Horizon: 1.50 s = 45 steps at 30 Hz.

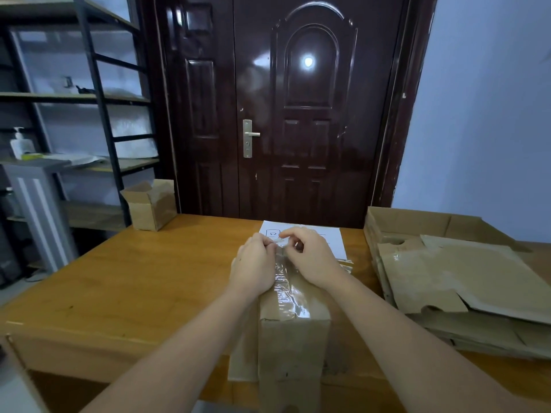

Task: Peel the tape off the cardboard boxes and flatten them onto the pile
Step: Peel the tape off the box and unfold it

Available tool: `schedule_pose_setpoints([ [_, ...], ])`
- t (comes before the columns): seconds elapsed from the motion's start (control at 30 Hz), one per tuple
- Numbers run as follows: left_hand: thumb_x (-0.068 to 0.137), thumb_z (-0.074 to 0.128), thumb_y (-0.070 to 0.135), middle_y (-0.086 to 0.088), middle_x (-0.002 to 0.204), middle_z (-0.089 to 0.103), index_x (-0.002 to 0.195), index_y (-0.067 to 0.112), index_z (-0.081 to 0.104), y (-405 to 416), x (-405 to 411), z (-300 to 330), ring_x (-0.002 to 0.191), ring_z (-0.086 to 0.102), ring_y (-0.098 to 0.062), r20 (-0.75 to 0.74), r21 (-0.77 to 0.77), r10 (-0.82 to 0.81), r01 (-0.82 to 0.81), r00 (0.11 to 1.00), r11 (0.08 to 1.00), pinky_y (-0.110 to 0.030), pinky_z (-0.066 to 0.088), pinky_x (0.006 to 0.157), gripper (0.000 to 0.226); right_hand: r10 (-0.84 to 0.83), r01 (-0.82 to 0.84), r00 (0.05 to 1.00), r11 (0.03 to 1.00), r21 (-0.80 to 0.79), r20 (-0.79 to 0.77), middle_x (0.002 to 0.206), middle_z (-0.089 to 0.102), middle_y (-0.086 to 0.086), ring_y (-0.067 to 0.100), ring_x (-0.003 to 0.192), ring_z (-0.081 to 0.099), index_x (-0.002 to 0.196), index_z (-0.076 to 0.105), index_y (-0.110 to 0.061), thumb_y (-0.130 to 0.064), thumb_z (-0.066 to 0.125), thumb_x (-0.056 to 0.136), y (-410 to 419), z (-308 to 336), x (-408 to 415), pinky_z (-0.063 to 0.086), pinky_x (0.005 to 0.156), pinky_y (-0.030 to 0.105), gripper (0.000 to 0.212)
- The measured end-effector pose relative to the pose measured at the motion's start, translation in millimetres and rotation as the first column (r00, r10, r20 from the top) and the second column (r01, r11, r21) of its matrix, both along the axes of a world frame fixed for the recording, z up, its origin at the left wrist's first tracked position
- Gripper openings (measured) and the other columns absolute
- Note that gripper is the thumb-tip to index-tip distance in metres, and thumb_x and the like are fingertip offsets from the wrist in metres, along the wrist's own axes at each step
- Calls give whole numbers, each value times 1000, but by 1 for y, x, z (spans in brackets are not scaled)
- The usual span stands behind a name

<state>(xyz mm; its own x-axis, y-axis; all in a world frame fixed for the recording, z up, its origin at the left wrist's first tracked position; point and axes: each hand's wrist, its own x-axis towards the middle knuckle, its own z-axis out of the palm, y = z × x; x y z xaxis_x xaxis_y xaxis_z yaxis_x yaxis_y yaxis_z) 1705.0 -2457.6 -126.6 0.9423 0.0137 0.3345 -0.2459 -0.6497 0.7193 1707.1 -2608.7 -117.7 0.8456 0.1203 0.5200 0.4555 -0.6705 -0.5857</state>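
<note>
A closed cardboard box stands on the wooden table right in front of me. A strip of clear tape runs along its top, wrinkled and partly lifted. My left hand rests on the far left of the box top, its fingertips curled at the tape's far end. My right hand is at the same far edge and pinches the loose tape end between thumb and finger. To the right lies the pile of flattened cardboard.
An open small cardboard box sits at the table's far left corner. A white printed sheet lies beyond the hands. A dark door stands behind the table, and a metal shelf rack is on the left.
</note>
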Motion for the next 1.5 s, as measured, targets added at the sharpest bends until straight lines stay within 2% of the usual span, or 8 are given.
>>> schedule_pose_setpoints([
  [0.23,104,50,38,13,107,63,106,32,43,1,-1,-1,104,60,-19,28,-19,-18,19,999,1000,-48,49,93,9,4,-4,1000,1000,-12,-13,107,56,-2,15,100,54,92,73,-16,-10,65,95,1,-2,6,45,88,27,10],
  [0.47,107,42,37,8,106,57,86,29,52,2,1,0,104,53,-20,25,100,6,-9,1000,995,-48,44,95,24,42,-47,998,993,-109,-42,94,64,-6,5,85,55,116,63,-23,-11,62,96,-9,6,-4,43,76,20,24],
  [0.63,107,44,38,11,107,53,90,29,56,1,3,1,110,50,-20,56,159,-53,43,997,986,-42,41,94,22,-25,28,999,988,-151,25,99,55,-4,12,90,54,103,72,-18,-9,61,97,-14,1,-8,46,84,27,16],
  [0.83,107,41,40,9,130,58,134,31,55,11,-4,15,118,53,-19,265,535,-117,-45,957,844,-36,37,98,32,-46,43,999,968,-248,-8,104,62,-3,20,102,52,98,59,-22,-9,50,101,-6,3,-12,46,88,39,17],
  [1.03,107,37,48,8,98,63,100,30,55,29,-7,24,95,62,-19,248,755,-202,-59,948,653,-33,36,97,26,15,18,996,924,-383,83,111,60,0,21,107,50,116,64,-18,-14,47,104,-8,4,-16,45,91,38,21],
  [1.2,108,42,34,7,84,68,97,28,54,37,-7,8,82,66,-20,341,671,-204,-86,918,737,-35,37,103,18,47,-38,999,943,-331,18,108,55,0,18,101,55,119,70,-16,-20,59,100,-4,11,-20,49,89,37,23],
  [1.37,107,40,45,6,87,71,116,26,49,33,-10,12,86,68,-19,314,714,-205,-88,927,695,-34,31,110,23,24,-20,1000,913,-407,3,102,49,-1,22,92,59,108,70,-17,-14,50,102,-4,9,-17,53,82,44,20],
  [1.5,99,62,32,4,66,66,97,25,57,30,-9,7,65,67,-18,346,708,-178,-132,921,694,-35,41,101,9,36,-31,999,926,-376,5,103,51,-4,17,92,58,111,70,-16,-19,54,102,-4,10,-19,51,83,40,19],
])
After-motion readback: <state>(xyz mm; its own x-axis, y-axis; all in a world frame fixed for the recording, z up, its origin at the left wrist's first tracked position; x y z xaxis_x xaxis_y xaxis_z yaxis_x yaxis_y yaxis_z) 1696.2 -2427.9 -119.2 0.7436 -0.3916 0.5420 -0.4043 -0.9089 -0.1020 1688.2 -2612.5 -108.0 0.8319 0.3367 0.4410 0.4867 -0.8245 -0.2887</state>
